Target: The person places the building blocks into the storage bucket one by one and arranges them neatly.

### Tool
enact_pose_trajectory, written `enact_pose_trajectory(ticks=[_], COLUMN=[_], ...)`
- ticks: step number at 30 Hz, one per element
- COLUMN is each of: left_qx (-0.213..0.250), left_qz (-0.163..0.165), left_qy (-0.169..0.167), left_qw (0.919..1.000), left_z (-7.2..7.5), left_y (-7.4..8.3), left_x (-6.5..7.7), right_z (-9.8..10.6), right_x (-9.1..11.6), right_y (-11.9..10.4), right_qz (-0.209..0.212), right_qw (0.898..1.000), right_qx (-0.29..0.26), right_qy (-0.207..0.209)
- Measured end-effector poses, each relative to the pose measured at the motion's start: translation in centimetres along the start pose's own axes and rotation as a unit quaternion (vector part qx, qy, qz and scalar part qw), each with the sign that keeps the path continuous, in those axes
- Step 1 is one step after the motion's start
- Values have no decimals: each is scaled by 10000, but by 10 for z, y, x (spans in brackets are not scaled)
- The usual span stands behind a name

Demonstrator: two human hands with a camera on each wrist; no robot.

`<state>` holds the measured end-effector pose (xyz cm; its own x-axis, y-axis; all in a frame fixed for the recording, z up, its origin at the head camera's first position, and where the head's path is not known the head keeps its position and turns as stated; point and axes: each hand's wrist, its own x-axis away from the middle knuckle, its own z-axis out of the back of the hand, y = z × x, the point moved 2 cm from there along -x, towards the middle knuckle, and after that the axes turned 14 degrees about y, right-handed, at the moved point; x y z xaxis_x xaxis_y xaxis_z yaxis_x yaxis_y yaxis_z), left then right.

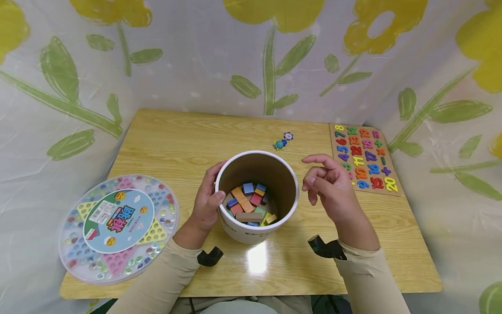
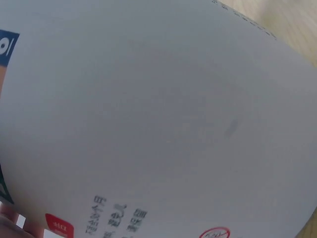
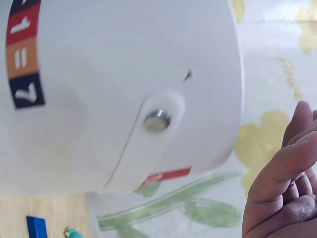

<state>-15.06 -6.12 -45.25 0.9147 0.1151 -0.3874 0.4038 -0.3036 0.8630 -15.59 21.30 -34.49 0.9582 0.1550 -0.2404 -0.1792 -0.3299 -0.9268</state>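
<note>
A white round bucket with a brown inside stands tilted towards me over the table. Inside lie several coloured wooden blocks, among them orange, blue, red and yellow ones. My left hand grips the bucket's left side, thumb over the rim and fingers behind the wall. My right hand hovers just right of the bucket, apart from it, fingers loosely bent around nothing. The right wrist view shows the bucket's white strap with a metal rivet. White bucket wall fills most of the left wrist view.
A round Chinese checkers board lies at the table's left. On the back right is a board of coloured numbers. A small teal and blue toy sits behind the bucket. A blue block shows on the wooden table.
</note>
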Motion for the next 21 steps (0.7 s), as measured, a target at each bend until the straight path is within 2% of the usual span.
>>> enact_pose_trajectory(ticks=[4,7,9,16,21], left_qx=[-607,-1162,-1362,-1331,-1319], left_qz=[-163,-343,-439,-565,-701], left_qy=[120,261,356,762,1019], left_qw=[9980,9923,9891,9865,9835], left_z=[4,8,11,19,28], left_y=[1,3,4,9,13], left_x=[-1,-2,-2,-1,1], right_z=[9,14,18,29,43], right_x=[-2,-5,-7,-16,-21], right_y=[6,12,17,37,70], right_qz=[-163,-279,-347,-649,-1329], right_qw=[9994,9983,9976,9941,9845], right_qx=[73,124,159,356,418], right_qy=[312,495,583,792,1068])
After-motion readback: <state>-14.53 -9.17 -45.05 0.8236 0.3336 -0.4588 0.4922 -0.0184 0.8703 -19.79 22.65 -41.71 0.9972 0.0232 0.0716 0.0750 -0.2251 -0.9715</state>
